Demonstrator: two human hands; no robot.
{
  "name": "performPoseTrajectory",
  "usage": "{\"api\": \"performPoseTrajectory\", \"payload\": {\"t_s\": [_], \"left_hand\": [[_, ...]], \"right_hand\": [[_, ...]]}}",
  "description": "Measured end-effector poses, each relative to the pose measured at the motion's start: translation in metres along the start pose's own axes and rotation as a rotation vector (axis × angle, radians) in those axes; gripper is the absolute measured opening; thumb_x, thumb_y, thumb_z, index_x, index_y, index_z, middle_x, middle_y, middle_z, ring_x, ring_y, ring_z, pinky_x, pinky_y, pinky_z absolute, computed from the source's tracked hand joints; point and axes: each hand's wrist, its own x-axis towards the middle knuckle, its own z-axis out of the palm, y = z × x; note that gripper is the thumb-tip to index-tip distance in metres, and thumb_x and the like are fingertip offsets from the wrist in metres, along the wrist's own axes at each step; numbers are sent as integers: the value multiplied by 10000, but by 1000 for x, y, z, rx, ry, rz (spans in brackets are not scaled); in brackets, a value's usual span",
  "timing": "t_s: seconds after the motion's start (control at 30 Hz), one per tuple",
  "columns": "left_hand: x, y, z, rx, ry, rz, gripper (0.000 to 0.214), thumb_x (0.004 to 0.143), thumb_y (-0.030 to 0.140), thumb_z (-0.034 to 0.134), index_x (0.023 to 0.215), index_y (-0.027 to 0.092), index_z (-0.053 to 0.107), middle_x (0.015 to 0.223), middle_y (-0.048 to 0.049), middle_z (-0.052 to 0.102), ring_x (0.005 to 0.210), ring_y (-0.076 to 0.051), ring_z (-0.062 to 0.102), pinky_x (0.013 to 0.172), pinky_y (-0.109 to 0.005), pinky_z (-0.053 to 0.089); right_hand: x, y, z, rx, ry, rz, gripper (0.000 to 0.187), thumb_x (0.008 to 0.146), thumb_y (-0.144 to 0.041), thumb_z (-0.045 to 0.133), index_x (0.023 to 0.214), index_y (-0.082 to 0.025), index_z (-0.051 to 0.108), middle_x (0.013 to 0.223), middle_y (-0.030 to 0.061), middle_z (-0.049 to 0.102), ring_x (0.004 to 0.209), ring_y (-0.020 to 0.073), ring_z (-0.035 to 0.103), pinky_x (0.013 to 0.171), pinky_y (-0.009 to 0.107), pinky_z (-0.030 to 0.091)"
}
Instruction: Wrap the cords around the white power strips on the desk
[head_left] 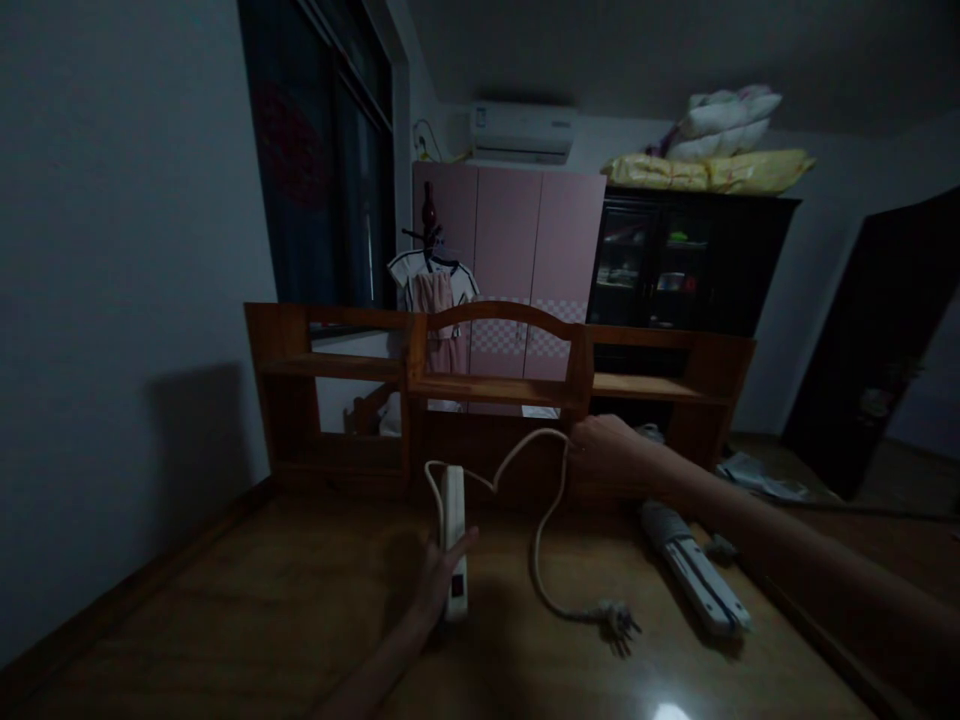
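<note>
Dim, with glare on tabletop (285, 590)

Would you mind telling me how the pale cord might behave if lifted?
The cord is probably floppy, since it hangs in curves from the right hand. Its bulky end would likely swing, being thicker than the rest.

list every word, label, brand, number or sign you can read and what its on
None can be read.
Air conditioner: a sticker and a small marking, both too small.
Power strip: no lettering can be made out.
Red shape at the window: too dim to read.
</note>
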Motion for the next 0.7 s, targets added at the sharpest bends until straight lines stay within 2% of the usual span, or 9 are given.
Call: {"api": "performPoseTrajectory", "payload": {"t_s": [0.1, 0.17, 0.2, 0.27, 0.3, 0.37, 0.47, 0.57, 0.7], "left_hand": [[-1, -1, -1, -11, 35, 16, 638, 705, 594, 650, 1081, 85, 569, 957, -99, 647, 861, -252, 630, 739, -330, 481], [-3, -1, -1, -30, 50, 55, 631, 724, 569, 649, 1122, 94, 534, 1009, -107, 639, 884, -243, 628, 769, -330, 478], [-3, -1, 0, -39, 54, 83, 625, 733, 553, 649, 1144, 101, 518, 1039, -110, 633, 910, -241, 625, 794, -331, 474], [-4, -2, 1, -42, 56, 130, 621, 745, 530, 649, 1177, 113, 492, 1077, -112, 625, 954, -241, 618, 830, -331, 465], [-4, -2, 2, -37, 52, 147, 624, 748, 526, 648, 1188, 115, 483, 1082, -114, 625, 960, -241, 618, 832, -330, 465], [-4, -3, 3, -6, 36, 170, 641, 744, 528, 649, 1205, 118, 473, 1072, -116, 633, 937, -245, 630, 806, -327, 475], [-5, -4, 6, 98, 31, 237, 671, 742, 522, 650, 1253, 137, 450, 1064, -113, 644, 922, -250, 640, 786, -327, 481], [-8, -5, 8, 248, 34, 325, 703, 751, 502, 646, 1308, 150, 403, 1128, -131, 625, 1003, -260, 621, 832, -338, 471], [-15, -4, 8, 426, -8, 464, 747, 768, 483, 635, 1367, 176, 312, 1245, -147, 559, 1096, -269, 579, 869, -356, 469]], "right_hand": [[-31, -13, 50, 29, -132, -30, 191, 723, -308, 719, 667, -128, 691, 735, 148, 685, 737, 291, 657, 699, 353, 438], [-59, -26, 78, 53, -204, -50, 141, 717, -274, 719, 688, -138, 703, 730, 139, 688, 725, 277, 661, 689, 332, 449], [-73, -34, 90, 65, -231, -64, 119, 732, -263, 704, 731, -145, 713, 747, 134, 692, 728, 272, 664, 679, 321, 454], [-102, -49, 112, 102, -267, -92, 192, 771, -301, 675, 922, -188, 708, 835, 105, 700, 779, 260, 664, 669, 299, 463], [-115, -55, 124, 124, -250, -86, 236, 789, -278, 649, 1011, -204, 683, 878, 96, 696, 801, 254, 659, 675, 298, 469], [-139, -64, 146, 88, -121, -83, 386, 788, -197, 615, 1174, -193, 595, 1032, 117, 662, 933, 267, 627, 749, 321, 481], [-165, -66, 177, -80, 4, -143, 471, 744, -69, 567, 1201, -185, 552, 1118, 141, 625, 969, 290, 612, 760, 364, 496], [-173, -60, 194, -215, 45, -208, 498, 706, 5, 525, 1168, -179, 552, 1111, 150, 621, 806, 253, 645, 651, 335, 499], [-161, -58, 189, -225, -23, -283, 323, 745, 23, 497, 983, -175, 587, 1015, 117, 631, 617, 175, 609, 508, 268, 415]]}}
